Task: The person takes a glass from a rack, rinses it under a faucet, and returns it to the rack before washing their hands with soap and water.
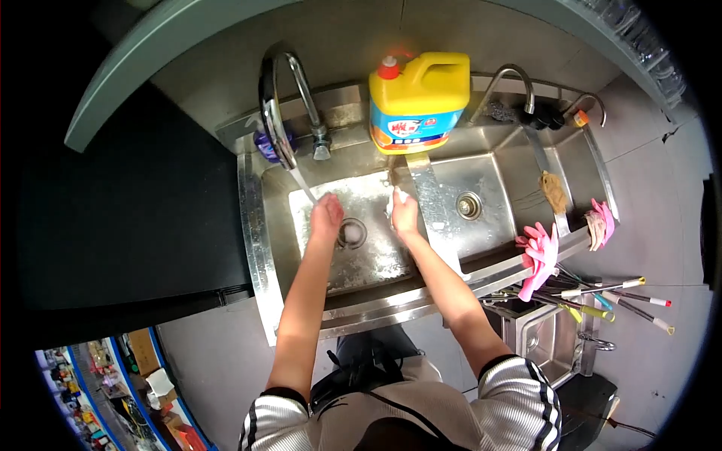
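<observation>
Nearest us, a pink glove (540,259) hangs at the sink's front rim (376,311). Over the left basin (365,272), our left hand (326,216) meets the water stream (303,184) from the gooseneck faucet (269,101); our right hand (405,215) touches something white (390,204), foam or cloth. Whether either hand is closed, we cannot tell. Behind stands a red-capped yellow detergent jug (418,98).

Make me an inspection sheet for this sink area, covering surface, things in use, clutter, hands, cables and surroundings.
Surface: steel sink, whitish patches in the left basin.
Things in use: faucet with water running; white stuff at right hand, foam or cloth unclear.
Clutter: yellow jug at the back; pink gloves on the front edge.
Hands: left hand by the stream; both over the left basin.
Cables: nothing certain seen.
Surroundings: shelves lower left.
</observation>
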### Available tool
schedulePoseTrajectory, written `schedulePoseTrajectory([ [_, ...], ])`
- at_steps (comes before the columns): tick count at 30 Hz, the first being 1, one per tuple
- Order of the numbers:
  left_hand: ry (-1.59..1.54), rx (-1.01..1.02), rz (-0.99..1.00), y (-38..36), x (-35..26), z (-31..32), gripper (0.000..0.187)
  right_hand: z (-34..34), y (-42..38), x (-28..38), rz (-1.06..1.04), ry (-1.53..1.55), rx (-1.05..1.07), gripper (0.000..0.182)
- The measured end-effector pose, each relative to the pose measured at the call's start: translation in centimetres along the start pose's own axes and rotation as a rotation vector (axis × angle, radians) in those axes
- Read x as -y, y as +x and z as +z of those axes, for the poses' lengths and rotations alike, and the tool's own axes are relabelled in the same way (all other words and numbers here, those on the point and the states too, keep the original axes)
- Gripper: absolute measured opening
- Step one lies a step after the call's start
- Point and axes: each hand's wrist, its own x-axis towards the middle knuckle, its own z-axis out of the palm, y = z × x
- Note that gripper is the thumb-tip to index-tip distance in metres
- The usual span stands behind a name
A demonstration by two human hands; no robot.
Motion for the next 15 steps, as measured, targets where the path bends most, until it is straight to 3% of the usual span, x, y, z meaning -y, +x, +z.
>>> schedulePoseTrajectory([
  [2, -0.398, 0.130, -0.128, 9.2, 1.3, -4.2, 0.018, -2.2, 0.3, 1.2, -0.288, -0.154, -0.067, 0.038],
  [3, -0.409, 0.070, -0.097, 8.5, 0.7, -2.5, 0.019, -3.5, 0.2, 2.5, -0.283, -0.282, -0.019, 0.043],
  [5, -0.429, -0.054, -0.035, 4.8, -1.4, 1.8, 0.022, -5.5, 1.3, 3.0, -0.571, -0.522, -0.059, 0.043],
  [6, -0.407, -0.007, -0.039, 4.6, -1.4, 2.1, 0.022, -6.5, 2.0, 3.1, -0.717, -0.643, -0.077, 0.044],
  [7, -0.384, 0.037, -0.042, 4.5, -1.7, 2.0, 0.023, -7.4, 3.0, 3.0, -0.711, -0.821, 0.086, 0.057],
  [10, -0.388, 0.108, -0.087, 5.2, -1.2, 0.2, 0.026, -8.5, 4.2, 0.4, -1.058, -1.306, 0.177, 0.072],
  [11, -0.400, 0.125, -0.109, 5.2, -1.1, -0.3, 0.027, -8.8, 4.1, 0.0, -0.923, -1.384, 0.296, 0.083],
  [14, -0.381, -0.057, -0.110, 5.0, -1.1, -1.7, 0.028, -8.5, 3.0, 0.3, -0.777, -1.133, 0.024, 0.081],
  [15, -0.372, 0.013, -0.177, 5.6, -1.0, -3.0, 0.029, -8.1, 2.8, 0.0, -0.691, -1.050, -0.050, 0.078],
])
